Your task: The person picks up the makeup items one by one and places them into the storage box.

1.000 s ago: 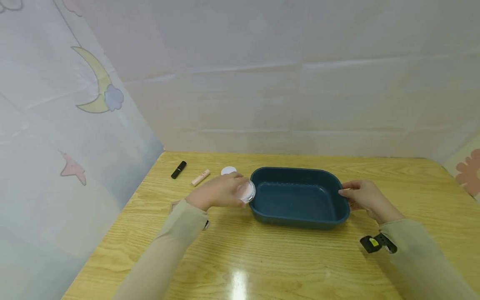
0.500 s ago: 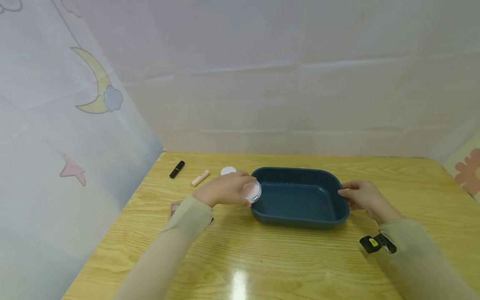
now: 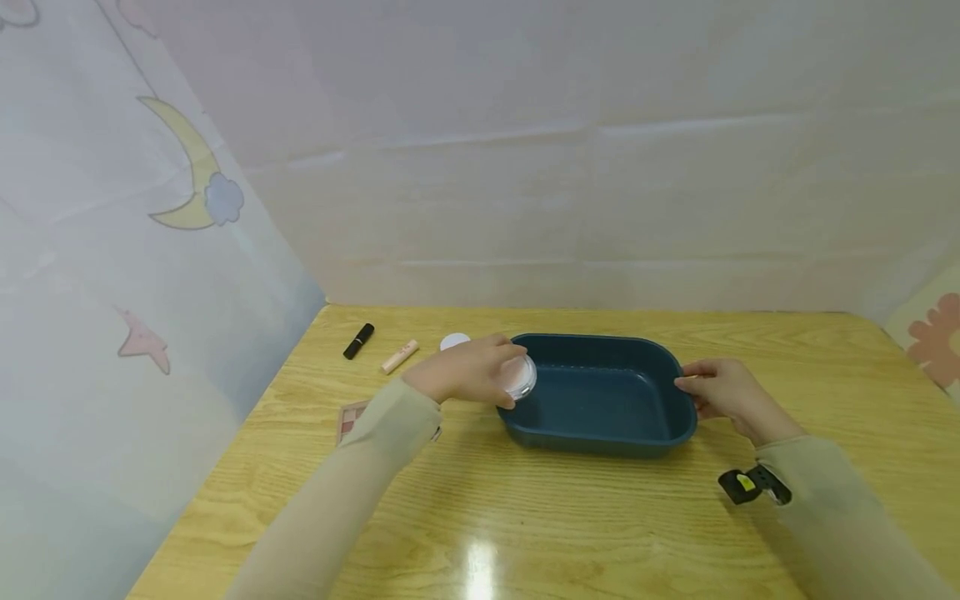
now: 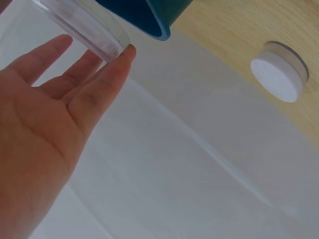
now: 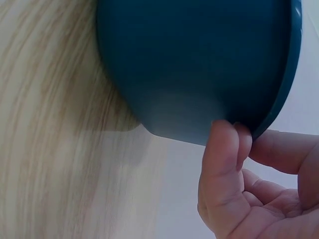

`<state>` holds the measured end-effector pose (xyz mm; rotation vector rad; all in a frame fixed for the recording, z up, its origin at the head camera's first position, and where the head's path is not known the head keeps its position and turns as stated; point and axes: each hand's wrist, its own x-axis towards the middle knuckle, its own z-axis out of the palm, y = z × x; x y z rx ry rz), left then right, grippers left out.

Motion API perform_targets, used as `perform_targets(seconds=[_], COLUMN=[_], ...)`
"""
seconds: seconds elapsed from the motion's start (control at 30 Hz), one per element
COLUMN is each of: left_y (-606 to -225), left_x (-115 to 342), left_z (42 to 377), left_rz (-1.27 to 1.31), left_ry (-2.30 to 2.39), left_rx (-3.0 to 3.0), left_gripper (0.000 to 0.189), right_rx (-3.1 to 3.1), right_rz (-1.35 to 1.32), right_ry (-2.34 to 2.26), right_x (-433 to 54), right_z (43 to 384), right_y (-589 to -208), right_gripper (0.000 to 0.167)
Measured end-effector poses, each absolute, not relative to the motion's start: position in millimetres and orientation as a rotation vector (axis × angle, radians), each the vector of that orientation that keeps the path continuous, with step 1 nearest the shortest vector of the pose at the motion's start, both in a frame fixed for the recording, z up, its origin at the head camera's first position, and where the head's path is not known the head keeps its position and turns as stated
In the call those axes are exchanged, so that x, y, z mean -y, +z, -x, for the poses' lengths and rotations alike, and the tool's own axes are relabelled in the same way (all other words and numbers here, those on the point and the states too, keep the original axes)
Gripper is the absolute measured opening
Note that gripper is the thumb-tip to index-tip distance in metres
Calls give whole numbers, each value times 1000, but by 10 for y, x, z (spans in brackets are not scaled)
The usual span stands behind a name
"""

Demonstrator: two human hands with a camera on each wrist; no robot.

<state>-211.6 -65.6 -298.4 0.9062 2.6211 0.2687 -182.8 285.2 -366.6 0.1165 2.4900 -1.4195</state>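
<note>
My left hand (image 3: 472, 372) holds a round, clear-rimmed powder compact (image 3: 519, 378) by its edges, tilted, over the left rim of a dark blue rectangular basin (image 3: 600, 445). In the left wrist view the fingertips sit along the edge of the transparent compact (image 4: 87, 30), close to the basin's corner. At the basin's right end, my right hand (image 3: 727, 398) pinches the rim between thumb and fingers. The right wrist view shows those fingers against the outer wall of the basin (image 5: 169, 74). Inside the basin, the visible floor is bare.
A small white-lidded jar (image 3: 454, 341) stands behind my left hand. Farther left lie a pink tube (image 3: 400, 357) and a black lipstick (image 3: 359, 341). A pinkish makeup palette (image 3: 349, 417) is partly hidden by my left sleeve. A fabric backdrop (image 3: 480, 183) rises behind the table.
My left hand has moved right with the compact, from beside the basin's left end to over its rim. More of the palette shows behind the sleeve. The right hand has stayed put.
</note>
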Motion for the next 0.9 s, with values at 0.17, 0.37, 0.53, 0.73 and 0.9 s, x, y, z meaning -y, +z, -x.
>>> perform_targets(seconds=[0.17,0.37,0.53,0.73,0.9], left_y=[-2996,-2998,-3000,-3003,-3033], left_x=[571,482,403,280,160], left_z=[2168,2222,2251,2244,2240], left_rz=[-932,-983,-1007,-1045,-1051], left_ry=[233,217,162,100,46], left_rx=[-2603,-2573,-2563,-2556,-2548], left_gripper=[77,78,79,79,79], right_rx=[-2495,-2503,-2484,-2484,-2501], right_rz=[-116,-122,-125,-117,-118], right_ry=[-1409,-1398,-1420,-1411,-1386], right_x=[-2863,-2861,-2851,-2849,-2848], right_z=[1823,1836,1842,1836,1832], right_y=[-3662,-3670,-3679,-3674,-3659], right_gripper=[48,48,47,48,48])
